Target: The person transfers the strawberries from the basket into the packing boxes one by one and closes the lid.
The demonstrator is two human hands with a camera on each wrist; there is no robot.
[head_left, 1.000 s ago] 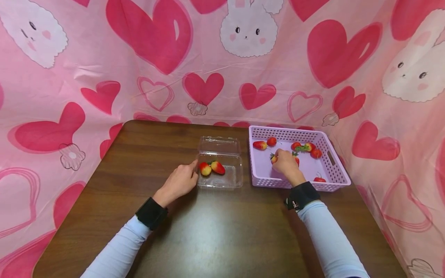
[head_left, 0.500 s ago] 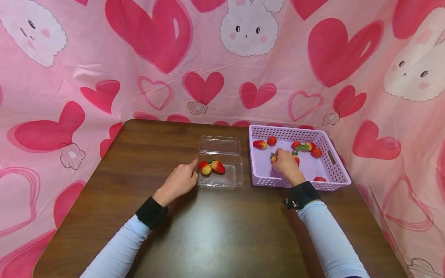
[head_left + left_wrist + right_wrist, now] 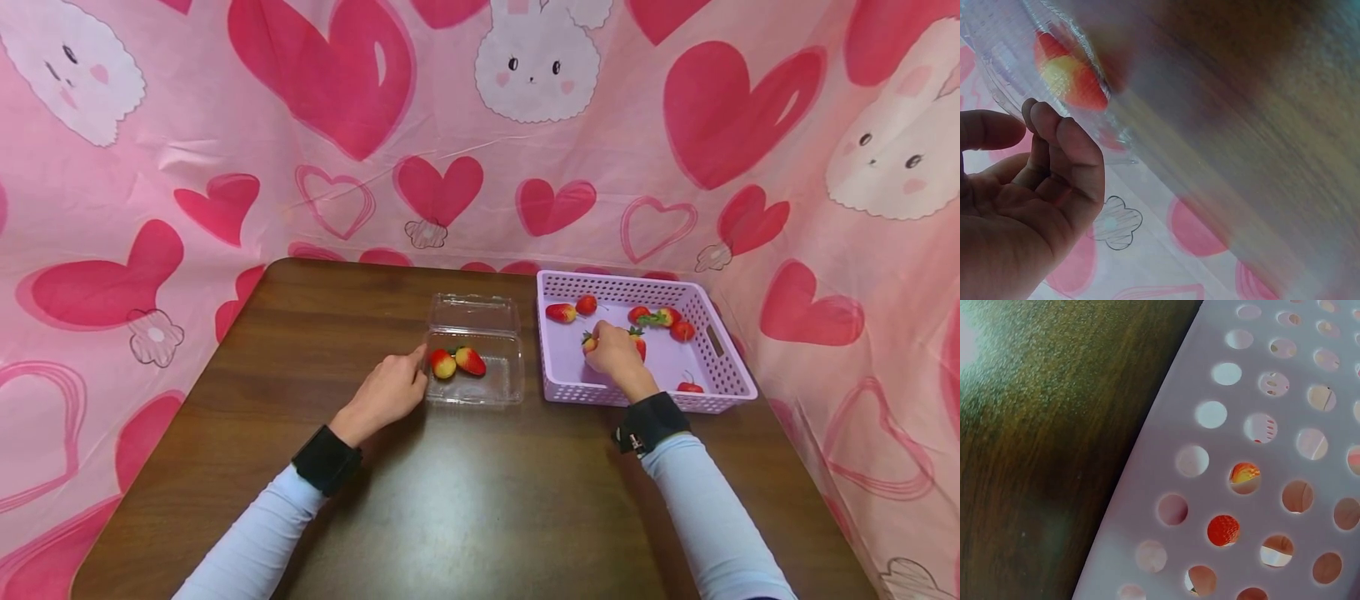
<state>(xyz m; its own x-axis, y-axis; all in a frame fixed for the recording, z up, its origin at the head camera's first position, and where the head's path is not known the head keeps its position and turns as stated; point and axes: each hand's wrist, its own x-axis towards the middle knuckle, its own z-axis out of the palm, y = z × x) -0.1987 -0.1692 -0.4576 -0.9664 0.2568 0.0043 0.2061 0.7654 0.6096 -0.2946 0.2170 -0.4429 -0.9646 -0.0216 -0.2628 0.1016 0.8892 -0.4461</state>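
My left hand (image 3: pixel 386 387) is at the left edge of an open clear plastic clamshell box (image 3: pixel 504 387), thumb and fingertips closing on its rim. Inside the box lie two red-and-yellow strawberries (image 3: pixel 470 361); one strawberry (image 3: pixel 1072 81) shows through the plastic in the left wrist view. My right hand (image 3: pixel 618 357) reaches down into a lilac perforated basket (image 3: pixel 550 367) and pinches a strawberry (image 3: pixel 589 343), partly covered by the fingers. Another strawberry (image 3: pixel 639 345) shows just right of that hand. In the right wrist view the basket wall (image 3: pixel 1210 444) hides most of the hand.
More fruit lies in the basket: a strawberry (image 3: pixel 560 312) and a round red fruit (image 3: pixel 587 305) at back left, several at back right, and a red fruit (image 3: pixel 690 387) at front right. The brown table (image 3: pixel 450 500) meets a pink heart-patterned cloth (image 3: pixel 555 150) behind.
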